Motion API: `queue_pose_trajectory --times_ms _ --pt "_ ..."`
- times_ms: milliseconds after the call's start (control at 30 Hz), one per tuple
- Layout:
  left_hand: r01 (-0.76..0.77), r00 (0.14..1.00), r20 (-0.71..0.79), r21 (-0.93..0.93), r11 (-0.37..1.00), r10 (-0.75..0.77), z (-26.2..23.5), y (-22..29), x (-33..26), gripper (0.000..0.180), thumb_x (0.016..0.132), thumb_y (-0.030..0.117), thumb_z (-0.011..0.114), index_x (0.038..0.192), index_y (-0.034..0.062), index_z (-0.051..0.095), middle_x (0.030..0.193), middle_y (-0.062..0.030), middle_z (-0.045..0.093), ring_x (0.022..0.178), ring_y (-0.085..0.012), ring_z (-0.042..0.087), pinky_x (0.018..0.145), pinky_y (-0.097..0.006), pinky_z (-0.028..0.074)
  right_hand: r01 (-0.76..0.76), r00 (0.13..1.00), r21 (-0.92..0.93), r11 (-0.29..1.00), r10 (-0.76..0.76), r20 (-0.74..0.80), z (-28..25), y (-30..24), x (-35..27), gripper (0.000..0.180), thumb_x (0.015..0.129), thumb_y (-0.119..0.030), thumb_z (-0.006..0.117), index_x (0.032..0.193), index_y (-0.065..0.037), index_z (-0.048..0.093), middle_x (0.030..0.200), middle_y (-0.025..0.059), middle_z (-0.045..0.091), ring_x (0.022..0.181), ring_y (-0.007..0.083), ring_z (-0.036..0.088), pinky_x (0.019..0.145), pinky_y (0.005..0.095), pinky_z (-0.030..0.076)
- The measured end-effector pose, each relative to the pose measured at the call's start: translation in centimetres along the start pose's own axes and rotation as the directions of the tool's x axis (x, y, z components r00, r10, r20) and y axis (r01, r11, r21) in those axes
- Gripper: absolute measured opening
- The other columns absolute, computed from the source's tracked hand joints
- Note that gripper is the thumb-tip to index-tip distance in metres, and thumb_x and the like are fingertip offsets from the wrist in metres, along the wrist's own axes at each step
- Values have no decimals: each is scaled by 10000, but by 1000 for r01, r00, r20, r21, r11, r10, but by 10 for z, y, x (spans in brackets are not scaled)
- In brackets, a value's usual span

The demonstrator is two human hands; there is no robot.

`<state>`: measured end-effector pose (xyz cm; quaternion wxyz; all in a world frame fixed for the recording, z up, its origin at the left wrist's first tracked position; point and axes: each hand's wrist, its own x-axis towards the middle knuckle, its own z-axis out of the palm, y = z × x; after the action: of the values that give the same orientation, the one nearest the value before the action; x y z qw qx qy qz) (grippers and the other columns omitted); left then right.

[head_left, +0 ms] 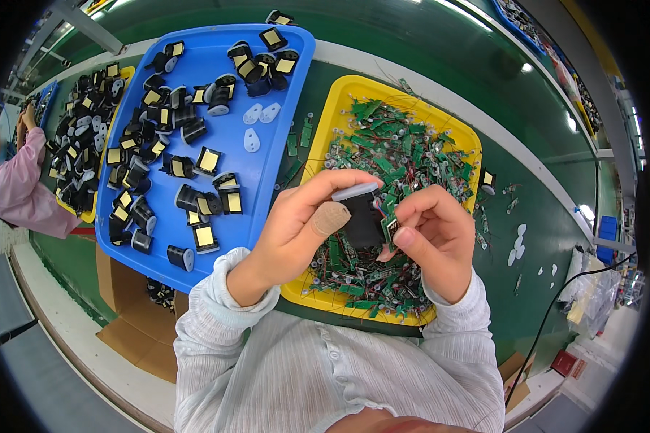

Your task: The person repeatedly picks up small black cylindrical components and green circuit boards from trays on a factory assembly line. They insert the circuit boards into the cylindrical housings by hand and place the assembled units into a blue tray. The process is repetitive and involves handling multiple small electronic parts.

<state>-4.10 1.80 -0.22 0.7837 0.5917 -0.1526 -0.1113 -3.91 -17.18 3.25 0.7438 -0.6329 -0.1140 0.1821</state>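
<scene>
My left hand (303, 224), with a tan bandage round its thumb, grips a black plastic housing (363, 222) capped by a light grey oval end piece (354, 191). Against the housing's right side, my right hand (437, 234) pinches a small green circuit board (389, 221) between thumb and fingers. Thin wires show between board and housing; whether they are joined I cannot tell. Both hands are above a yellow tray (330, 108) heaped with green circuit boards (393, 148) with thin wires and small round parts.
Left of me a blue tray (267, 169) bears many black housings with yellow pads (208, 160) and loose grey end pieces (251, 140). Beyond it stands another filled yellow tray (88, 215), near a person in a pink sleeve (25, 177). Below is a cardboard box (133, 328); a black cable (549, 310) hangs right.
</scene>
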Motion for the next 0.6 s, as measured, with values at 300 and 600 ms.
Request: queue_pose_trajectory --times_ms 300,600 --pt "-23 1000 1 283 959 24 -2 -4 -1 390 869 237 502 1121 -58 466 1059 -114 536 967 -162 527 858 -269 398 -49 999 197 979 51 -9 1 1 2 128 821 -11 574 903 -4 476 754 43 538 647 113 586 577 229 507" --pt "-247 959 11 528 813 284 1 -3 4 337 839 220 535 1058 -37 531 899 -118 551 758 -188 523 694 -268 415 -55 998 123 991 51 30 -4 5 5 123 805 0 591 880 -3 493 743 33 536 654 98 574 584 224 512"
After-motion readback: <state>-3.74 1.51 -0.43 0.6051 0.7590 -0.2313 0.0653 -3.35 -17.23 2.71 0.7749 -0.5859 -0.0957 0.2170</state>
